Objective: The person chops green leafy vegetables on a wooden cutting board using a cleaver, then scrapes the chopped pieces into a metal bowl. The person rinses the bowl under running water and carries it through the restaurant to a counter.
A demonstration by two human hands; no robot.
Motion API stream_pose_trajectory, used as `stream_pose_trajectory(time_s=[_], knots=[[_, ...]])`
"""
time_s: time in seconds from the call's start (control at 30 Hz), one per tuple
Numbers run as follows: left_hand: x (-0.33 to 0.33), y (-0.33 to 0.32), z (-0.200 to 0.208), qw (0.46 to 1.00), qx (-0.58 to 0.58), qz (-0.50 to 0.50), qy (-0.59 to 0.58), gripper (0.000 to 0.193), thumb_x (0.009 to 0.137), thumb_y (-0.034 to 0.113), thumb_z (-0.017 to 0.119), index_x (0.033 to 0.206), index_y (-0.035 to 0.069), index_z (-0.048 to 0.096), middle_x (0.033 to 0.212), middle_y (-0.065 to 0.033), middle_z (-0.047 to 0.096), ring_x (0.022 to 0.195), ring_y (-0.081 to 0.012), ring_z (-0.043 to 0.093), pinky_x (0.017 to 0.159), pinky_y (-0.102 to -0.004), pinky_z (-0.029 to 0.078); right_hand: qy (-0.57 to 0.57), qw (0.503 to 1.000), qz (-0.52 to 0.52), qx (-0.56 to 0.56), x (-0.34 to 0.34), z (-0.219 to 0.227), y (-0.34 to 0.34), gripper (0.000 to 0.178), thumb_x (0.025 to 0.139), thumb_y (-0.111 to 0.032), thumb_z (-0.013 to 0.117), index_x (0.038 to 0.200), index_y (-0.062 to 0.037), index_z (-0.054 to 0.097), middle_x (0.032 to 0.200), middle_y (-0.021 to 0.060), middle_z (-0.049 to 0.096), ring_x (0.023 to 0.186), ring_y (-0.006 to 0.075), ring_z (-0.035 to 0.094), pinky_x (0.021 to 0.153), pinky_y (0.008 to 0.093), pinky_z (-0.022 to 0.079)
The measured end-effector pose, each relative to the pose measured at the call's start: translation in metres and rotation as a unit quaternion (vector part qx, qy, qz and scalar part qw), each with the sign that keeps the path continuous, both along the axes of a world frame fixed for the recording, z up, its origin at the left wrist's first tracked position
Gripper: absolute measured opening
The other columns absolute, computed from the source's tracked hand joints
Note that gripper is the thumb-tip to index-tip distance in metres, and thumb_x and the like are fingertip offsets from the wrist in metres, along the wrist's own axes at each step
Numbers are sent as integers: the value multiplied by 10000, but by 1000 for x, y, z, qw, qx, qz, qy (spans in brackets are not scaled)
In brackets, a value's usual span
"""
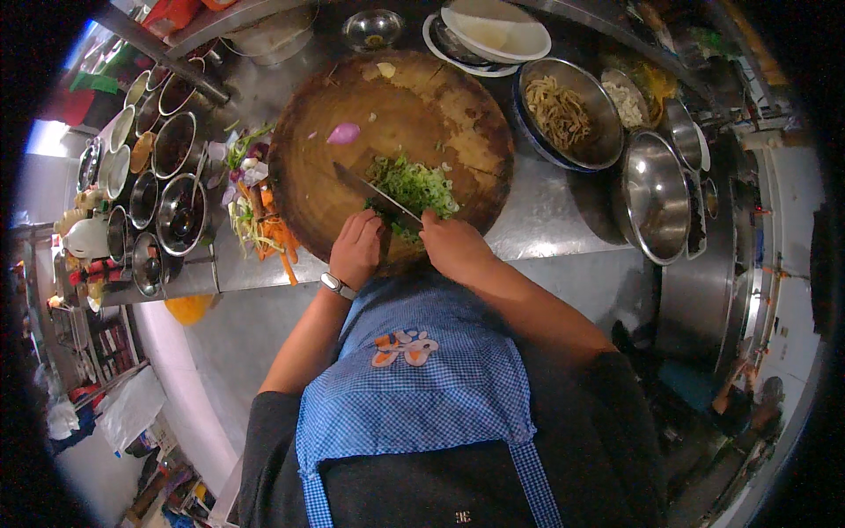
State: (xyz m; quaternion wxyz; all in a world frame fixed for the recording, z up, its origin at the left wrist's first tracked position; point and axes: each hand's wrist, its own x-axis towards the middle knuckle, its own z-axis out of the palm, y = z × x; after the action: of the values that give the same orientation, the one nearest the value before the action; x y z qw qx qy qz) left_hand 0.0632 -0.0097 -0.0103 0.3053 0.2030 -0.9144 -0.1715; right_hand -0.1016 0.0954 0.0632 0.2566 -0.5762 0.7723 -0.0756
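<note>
My right hand: fingers are closed around the knife | My left hand: fingers are bent, close together; I cannot tell what they hold | Chopped greens: in a pile beside the knife, on the round wooden board

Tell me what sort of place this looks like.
Probably a commercial kitchen: there's a thick round chopping block with chopped greens, a long metal counter, and a cluster of open containers at the left.
</note>
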Motion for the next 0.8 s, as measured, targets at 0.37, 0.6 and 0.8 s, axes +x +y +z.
stream_pose_trajectory(time_s=[0.37, 0.6, 0.8], knots=[[6, -1, -2, 1000, 12, -19, -20, 296, 681, -14, 572, 975, 4, 542, 1060, -158, 540, 940, -338, 540, 799, -377, 476, 34, 998, 40, 32, 7, 25, 12, 266, 818, -50, 446, 1052, 79, 452, 732, 262, 623, 726, 408, 639, 645, 481, 517], [7, -1, -7, 999, 34, -10, -21, 270, 693, -1, 539, 963, 1, 530, 1079, -173, 533, 944, -357, 531, 827, -389, 472, 11, 999, 36, 26, 1, 7, -10, 223, 822, -48, 441, 1014, 64, 458, 734, 262, 622, 715, 409, 637, 637, 483, 514], [15, -2, -5, 995, 50, -29, -77, 234, 713, 6, 525, 948, 3, 526, 1089, -190, 532, 933, -363, 528, 815, -392, 470, 39, 997, 63, 37, 5, 36, 12, 171, 833, -45, 442, 975, 47, 458, 733, 257, 623, 707, 426, 630, 626, 501, 505]])
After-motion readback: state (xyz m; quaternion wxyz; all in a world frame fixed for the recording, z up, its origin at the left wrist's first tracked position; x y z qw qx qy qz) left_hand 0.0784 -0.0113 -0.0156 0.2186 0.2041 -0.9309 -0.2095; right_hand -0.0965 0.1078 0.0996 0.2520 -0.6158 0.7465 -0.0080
